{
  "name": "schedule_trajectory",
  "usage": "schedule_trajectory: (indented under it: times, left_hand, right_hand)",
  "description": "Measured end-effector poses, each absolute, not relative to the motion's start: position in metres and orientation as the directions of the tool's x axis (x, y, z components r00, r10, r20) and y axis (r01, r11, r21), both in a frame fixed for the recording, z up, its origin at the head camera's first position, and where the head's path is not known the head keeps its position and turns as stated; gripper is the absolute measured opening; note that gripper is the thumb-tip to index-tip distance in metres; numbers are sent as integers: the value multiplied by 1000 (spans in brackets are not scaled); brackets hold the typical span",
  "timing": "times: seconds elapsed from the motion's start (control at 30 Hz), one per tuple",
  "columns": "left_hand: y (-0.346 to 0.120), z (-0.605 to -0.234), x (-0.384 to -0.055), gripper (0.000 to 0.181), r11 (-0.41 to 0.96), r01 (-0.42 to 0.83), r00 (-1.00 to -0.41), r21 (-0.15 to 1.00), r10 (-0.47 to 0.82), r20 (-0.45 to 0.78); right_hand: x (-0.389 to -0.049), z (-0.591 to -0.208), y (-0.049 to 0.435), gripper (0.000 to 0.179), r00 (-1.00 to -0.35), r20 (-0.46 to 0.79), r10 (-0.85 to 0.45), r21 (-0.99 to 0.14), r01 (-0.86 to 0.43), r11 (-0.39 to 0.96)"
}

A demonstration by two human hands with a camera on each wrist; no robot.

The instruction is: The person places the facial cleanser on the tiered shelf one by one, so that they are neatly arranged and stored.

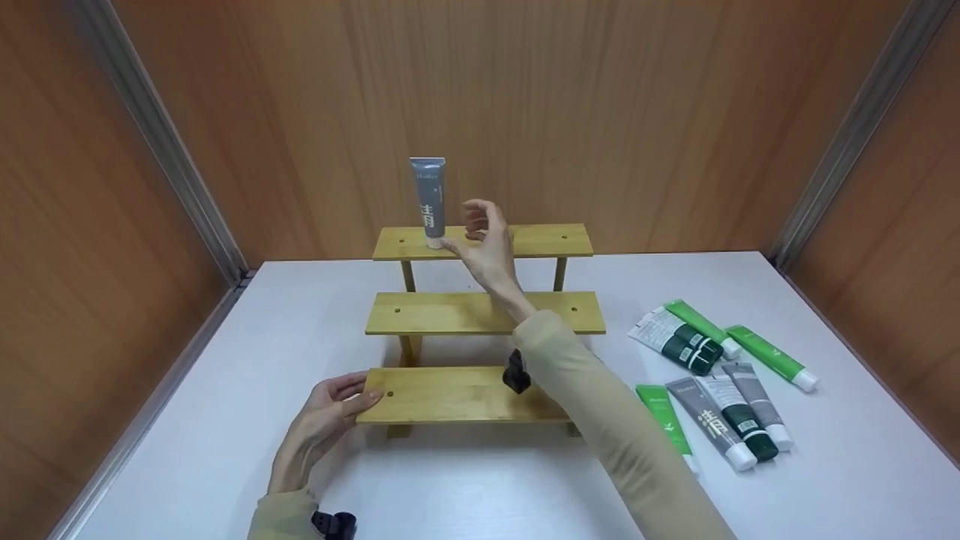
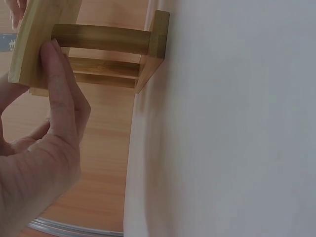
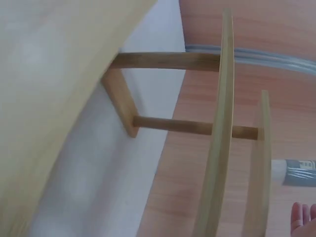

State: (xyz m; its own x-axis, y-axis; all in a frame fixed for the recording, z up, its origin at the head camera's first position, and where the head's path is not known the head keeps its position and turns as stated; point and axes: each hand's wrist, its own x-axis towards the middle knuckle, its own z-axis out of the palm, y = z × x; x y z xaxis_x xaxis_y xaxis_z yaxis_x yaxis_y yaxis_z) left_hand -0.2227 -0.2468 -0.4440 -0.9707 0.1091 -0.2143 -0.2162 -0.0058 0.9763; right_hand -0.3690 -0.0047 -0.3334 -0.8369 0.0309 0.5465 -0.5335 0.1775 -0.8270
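Wood-grained walls [image 1: 637, 112] back the white table [image 1: 465, 487]. At the stepped rack's left, my left hand [image 1: 326, 412] pinches its bottom board [image 1: 450, 394]; on its top board [image 1: 536, 238], a grey-blue tube [image 1: 430, 195] stands upright beside my right hand [image 1: 487, 251], fingers loosely parted, holding nothing; right of the rack [image 1: 450, 313] lie loose tubes [image 1: 705, 416]

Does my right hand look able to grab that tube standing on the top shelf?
Likely yes: the right hand is empty and right beside the standing tube, with nothing visible between them.
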Motion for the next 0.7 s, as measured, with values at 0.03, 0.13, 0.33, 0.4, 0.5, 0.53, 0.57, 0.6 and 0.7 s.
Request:
schedule_trajectory:
  times: [0.03,0.13,0.33,0.4,0.5,0.53,0.57,0.6,0.7]
  left_hand:
    - [-247,-444,-222,68,-6,-217,-971,976,106,-215]
    - [-248,-444,-221,67,-2,-220,-972,976,88,-219]
    - [-254,-439,-219,66,36,-226,-971,973,73,-228]
    - [-256,-437,-218,66,45,-219,-972,975,77,-222]
    - [-258,-436,-217,68,59,-203,-974,977,92,-208]
    - [-258,-436,-216,68,59,-205,-974,977,92,-209]
    - [-258,-436,-217,68,58,-206,-973,977,91,-210]
    - [-259,-437,-217,69,56,-207,-973,977,89,-211]
    - [-261,-437,-217,70,55,-204,-972,977,104,-209]
  right_hand:
    - [-364,-334,3,56,-834,552,22,-822,-539,182]
    - [-344,-336,32,52,-818,575,-12,-798,-564,213]
    - [-297,-348,105,48,-824,560,-85,-789,-562,249]
    - [-281,-353,131,47,-842,530,-103,-799,-537,270]
    - [-258,-365,168,46,-864,489,-116,-808,-499,313]
    - [-250,-370,179,45,-868,481,-123,-804,-493,332]
    - [-244,-376,190,44,-872,472,-129,-800,-486,352]
    - [-237,-382,201,44,-874,466,-140,-791,-482,376]
    - [-222,-400,229,44,-871,455,-188,-759,-489,430]
